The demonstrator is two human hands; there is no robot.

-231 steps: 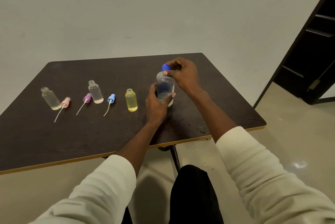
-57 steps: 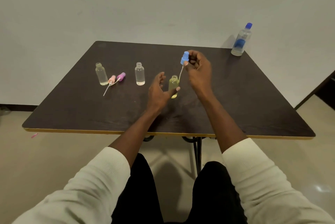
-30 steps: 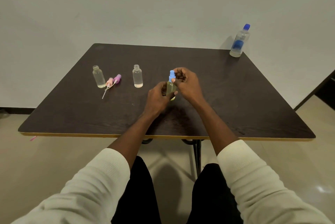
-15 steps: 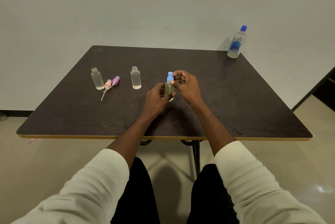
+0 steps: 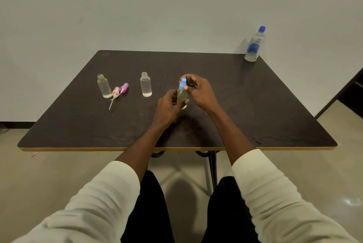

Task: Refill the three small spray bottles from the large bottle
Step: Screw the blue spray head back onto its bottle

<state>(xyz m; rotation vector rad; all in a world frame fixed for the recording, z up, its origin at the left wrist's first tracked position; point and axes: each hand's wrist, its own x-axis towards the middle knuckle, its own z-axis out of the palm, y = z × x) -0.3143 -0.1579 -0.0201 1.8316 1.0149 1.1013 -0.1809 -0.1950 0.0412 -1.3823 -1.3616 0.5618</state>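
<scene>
A small yellow spray bottle (image 5: 182, 96) stands near the middle of the dark table (image 5: 255, 109). My left hand (image 5: 169, 106) grips its body. My right hand (image 5: 198, 90) pinches the blue spray cap (image 5: 183, 84) that sits on its neck. Two clear small bottles stand uncapped to the left, one (image 5: 146, 84) near the middle and one (image 5: 104, 86) further left. A pink spray cap (image 5: 115, 91) and a purple spray cap (image 5: 124, 87) lie between them with their tubes on the table. The large clear bottle (image 5: 255, 44) with a blue cap stands at the far right corner.
The table's front edge (image 5: 176, 148) runs just beyond my knees. A white wall stands behind the table. A dark doorway (image 5: 351, 89) opens at the right. A small pink scrap (image 5: 35, 154) lies on the floor at the left.
The large bottle went from my hands to the far right corner. My right hand lowered the blue cap with its tube into the yellow bottle and now holds it on the neck.
</scene>
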